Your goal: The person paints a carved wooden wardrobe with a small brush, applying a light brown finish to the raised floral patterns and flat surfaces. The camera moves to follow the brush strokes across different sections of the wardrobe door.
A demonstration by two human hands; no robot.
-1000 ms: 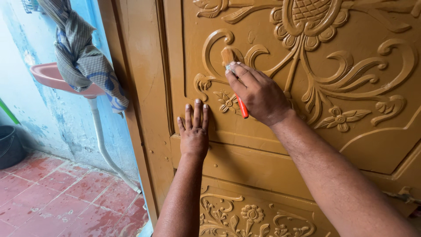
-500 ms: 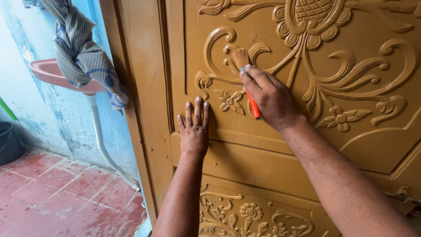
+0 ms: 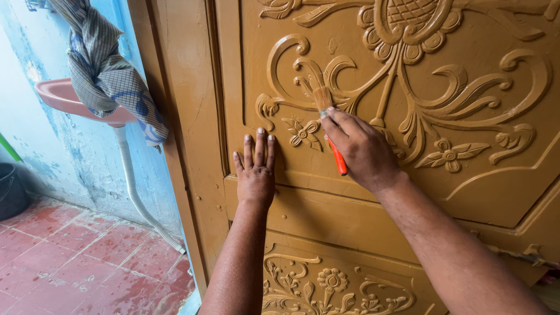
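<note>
Both forearms rise from the lower edge of the view toward a carved door (image 3: 361,216) painted ochre-brown; left hand (image 3: 255,172) lies flat against the door near its left stile, fingers (image 3: 259,146) straight and close together, holding nothing, palm pressed to the paint just below the raised panel edge; right hand (image 3: 359,149) sits to the right of it and slightly higher, fingers curled shut around a small paintbrush (image 3: 328,125); orange handle pokes out below the thumb side, bristle tuft points up and touches the carved scrollwork (image 3: 291,64) of the panel; a small carved flower (image 3: 302,132) lies between the two hands, just left of the brush handle; more relief runs across the panel, a large round bloom (image 3: 408,29) at the top, leaf sprays to the right; lower panel (image 3: 332,289) shows further floral carving; beyond the door's left edge, a red tiled floor (image 3: 76,262), wet-looking; a pink wash basin (image 3: 64,96) on a pale blue wall (image 3: 23,116), a checked cloth (image 3: 102,70) draped over it, a white corrugated drain hose (image 3: 137,198) dropping to the floor; a dark bucket (image 3: 11,192) at the far left.
</note>
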